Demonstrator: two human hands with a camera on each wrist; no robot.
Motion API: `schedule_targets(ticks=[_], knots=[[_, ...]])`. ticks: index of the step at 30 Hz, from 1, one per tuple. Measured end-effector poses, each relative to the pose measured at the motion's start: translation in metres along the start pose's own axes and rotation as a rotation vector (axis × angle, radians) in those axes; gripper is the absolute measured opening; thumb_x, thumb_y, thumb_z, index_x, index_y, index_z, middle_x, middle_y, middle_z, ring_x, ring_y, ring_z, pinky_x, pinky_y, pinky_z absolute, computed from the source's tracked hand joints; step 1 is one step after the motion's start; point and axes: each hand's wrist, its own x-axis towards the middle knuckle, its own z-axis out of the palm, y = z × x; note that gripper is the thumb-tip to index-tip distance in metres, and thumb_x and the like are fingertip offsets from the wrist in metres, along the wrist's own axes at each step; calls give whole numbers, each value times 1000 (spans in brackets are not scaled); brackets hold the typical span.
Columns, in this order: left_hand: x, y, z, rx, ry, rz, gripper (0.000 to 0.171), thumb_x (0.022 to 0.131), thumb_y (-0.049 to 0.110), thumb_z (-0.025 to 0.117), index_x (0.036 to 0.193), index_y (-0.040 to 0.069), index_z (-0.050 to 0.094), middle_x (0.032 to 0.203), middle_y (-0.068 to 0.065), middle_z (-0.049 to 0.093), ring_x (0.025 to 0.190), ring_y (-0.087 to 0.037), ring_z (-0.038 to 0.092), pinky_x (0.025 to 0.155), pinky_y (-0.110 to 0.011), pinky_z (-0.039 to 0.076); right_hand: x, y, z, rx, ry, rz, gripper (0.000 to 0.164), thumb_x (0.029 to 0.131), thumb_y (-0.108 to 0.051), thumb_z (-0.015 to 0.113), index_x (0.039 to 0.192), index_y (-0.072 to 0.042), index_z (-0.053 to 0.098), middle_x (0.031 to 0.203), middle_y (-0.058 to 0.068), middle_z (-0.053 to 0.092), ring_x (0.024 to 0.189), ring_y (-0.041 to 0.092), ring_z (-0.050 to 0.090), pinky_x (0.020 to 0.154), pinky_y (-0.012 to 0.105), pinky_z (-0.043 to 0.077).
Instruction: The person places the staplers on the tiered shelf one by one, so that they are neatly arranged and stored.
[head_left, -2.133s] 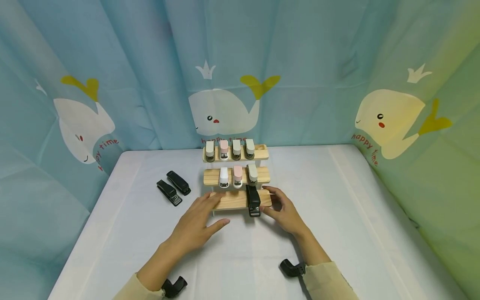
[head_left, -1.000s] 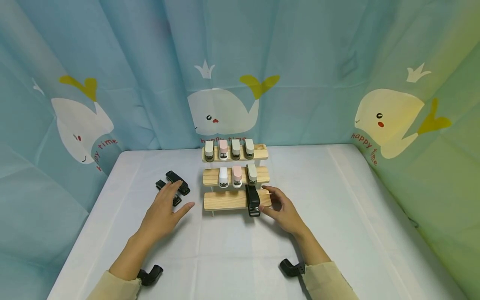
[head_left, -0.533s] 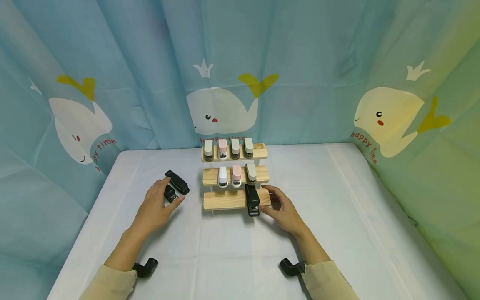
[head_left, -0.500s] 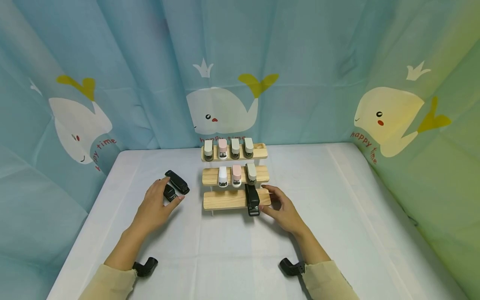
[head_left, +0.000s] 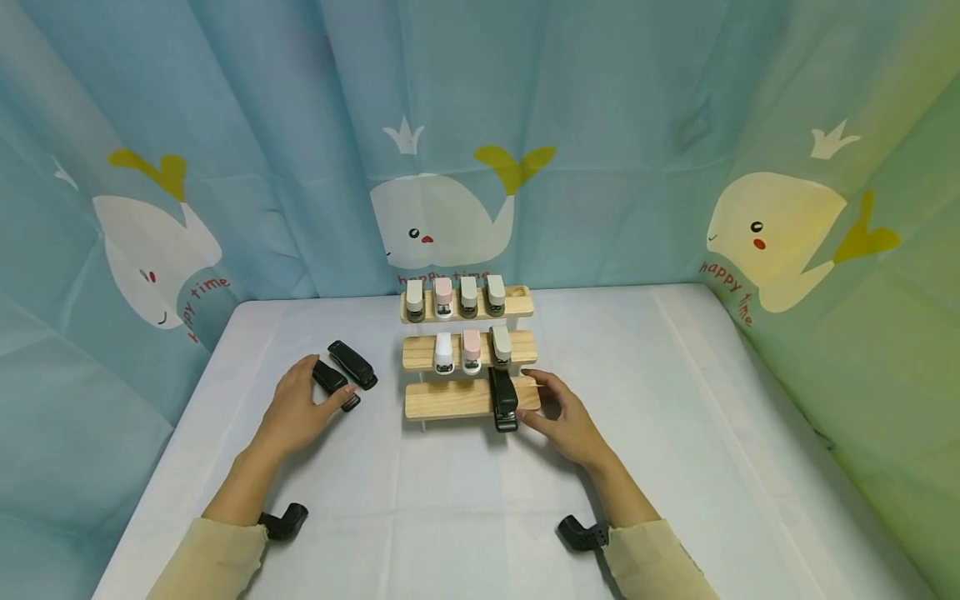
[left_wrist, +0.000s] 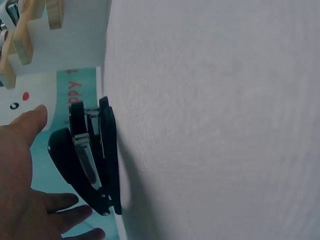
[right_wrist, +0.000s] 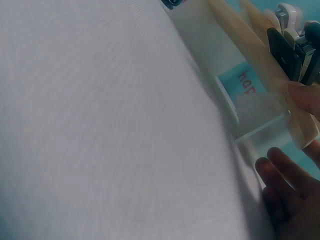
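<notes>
On the table at the left lies a black stapler (head_left: 332, 379), with my left hand (head_left: 291, 414) placed around its near left side. In the left wrist view the thumb stands apart from this stapler (left_wrist: 75, 160) and the fingers are spread beyond it. A second black stapler (head_left: 352, 365) lies just behind. My right hand (head_left: 570, 425) grips the right end of the lowest shelf of a wooden display rack (head_left: 450, 400), thumb in front and index finger behind. Beside that thumb, a third black stapler (head_left: 504, 400) rests on the shelf.
Several small staplers in white, pink and grey stand on the top shelf (head_left: 519, 302) and middle shelf (head_left: 525, 350). A white cloth covers the table (head_left: 465, 517). Blue-green curtains (head_left: 600, 100) printed with whales hang behind and at both sides.
My left hand has moved from the rack's lowest shelf leftward to the loose stapler, then shifted slightly further left, showing more of it. My right hand has stayed at the shelf end.
</notes>
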Motion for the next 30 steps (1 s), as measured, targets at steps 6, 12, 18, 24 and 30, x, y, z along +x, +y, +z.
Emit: schedule_targets(ticks=[6, 12, 18, 24, 30], knots=[[5, -2, -2, 4, -9, -22, 103, 99, 62, 58, 160, -10, 18, 166, -35, 20, 154, -53, 18, 123, -67, 20, 2, 0, 0, -3, 0, 1, 64, 92, -18, 79, 150, -17, 52, 131, 15, 65, 116, 29, 63, 99, 45, 49], [9, -6, -3, 11, -28, -54, 108, 97, 67, 58, 160, -12, 17, 165, -36, 19, 153, -54, 17, 123, -68, 20, 2, -1, 0, -2, -1, -5, 64, 92, -18, 79, 150, -16, 52, 130, 16, 66, 115, 29, 63, 98, 42, 50], [12, -10, -3, 14, -59, -77, 113, 96, 69, 58, 159, -15, 16, 164, -39, 17, 153, -56, 16, 124, -68, 19, 1, -1, 0, -2, -1, 0, 64, 92, -18, 79, 150, -15, 51, 131, 16, 66, 116, 30, 63, 99, 42, 50], [16, -16, -2, 10, -81, -92, 115, 94, 72, 58, 159, -14, 16, 164, -39, 18, 153, -56, 16, 123, -68, 19, 1, 0, 0, 1, -2, -3, 64, 93, -18, 78, 150, -14, 51, 130, 17, 66, 115, 29, 63, 98, 39, 50], [20, -22, -2, -7, -65, -74, 112, 91, 73, 61, 157, -11, 28, 161, -38, 28, 151, -55, 23, 122, -67, 24, 1, 0, 0, 4, 0, -2, 64, 92, -18, 79, 150, -15, 52, 129, 16, 67, 113, 27, 64, 96, 34, 51]])
